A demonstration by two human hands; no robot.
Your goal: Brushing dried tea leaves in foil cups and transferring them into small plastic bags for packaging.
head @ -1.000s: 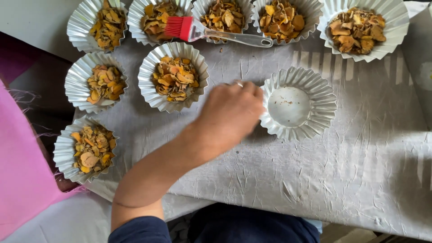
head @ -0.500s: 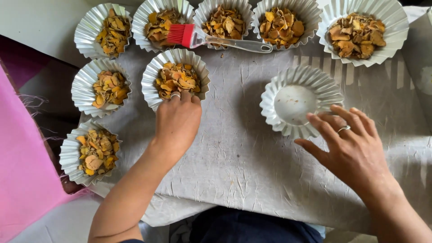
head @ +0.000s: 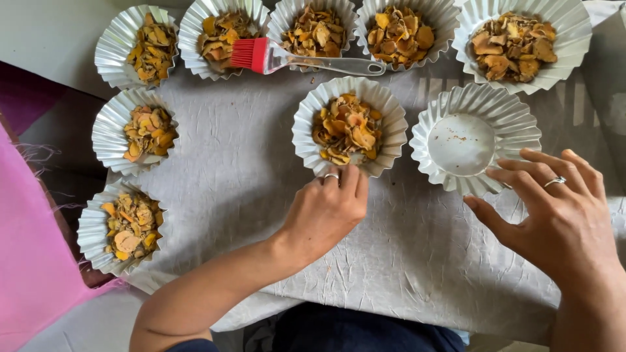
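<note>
A fluted silver tin (head: 385, 107) filled with orange-yellow dried slices sits mid-cloth. My left hand (head: 326, 212) pinches its near rim with the fingertips. Just right of it stands an empty fluted tin (head: 515, 120) with a few crumbs on its white bottom. My right hand (head: 561, 218) hovers at that tin's near edge, fingers spread, fingertips at or just touching the rim, holding nothing. A ring shows on each hand.
Several more filled tins line the back edge (head: 512, 45) and the left side (head: 140, 133) of the grey crinkled cloth (head: 235, 176). A red-bristled brush (head: 251, 54) with a clear handle lies across the back tins. Pink fabric (head: 26, 261) hangs at the left.
My left hand has dragged the filled tin rightward, close to the empty tin. My right hand came in from the right and has stayed spread by the empty tin.
</note>
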